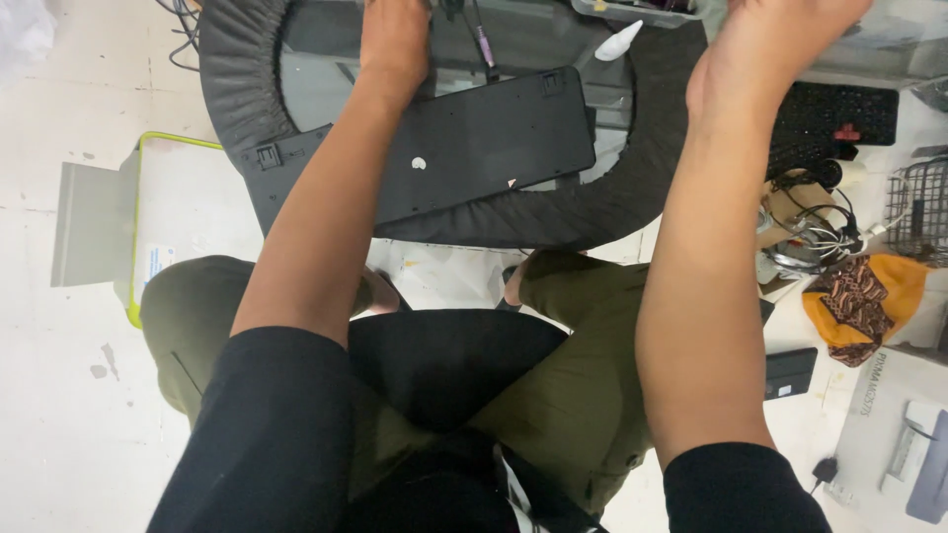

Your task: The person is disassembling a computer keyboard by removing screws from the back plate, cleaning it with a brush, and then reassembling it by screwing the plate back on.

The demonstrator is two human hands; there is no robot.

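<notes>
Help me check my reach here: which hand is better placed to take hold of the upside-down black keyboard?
Probably the left hand: it lies at the far edge of the keyboard, forearm across it. The right hand is raised off to the side, clear of it.

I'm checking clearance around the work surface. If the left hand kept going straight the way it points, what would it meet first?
The left hand points toward the top edge, beyond the upturned black keyboard. Its fingers are cut off there, so what lies ahead cannot be told.

Both hands reach toward twelve o'clock. The left hand (393,44) rests at the far edge of an overturned black keyboard (464,148) lying on a round, black-rimmed worktop (592,212). The right hand (760,49), at one o'clock, is cut off by the frame edge. Another black keyboard (839,114) lies at two o'clock.
</notes>
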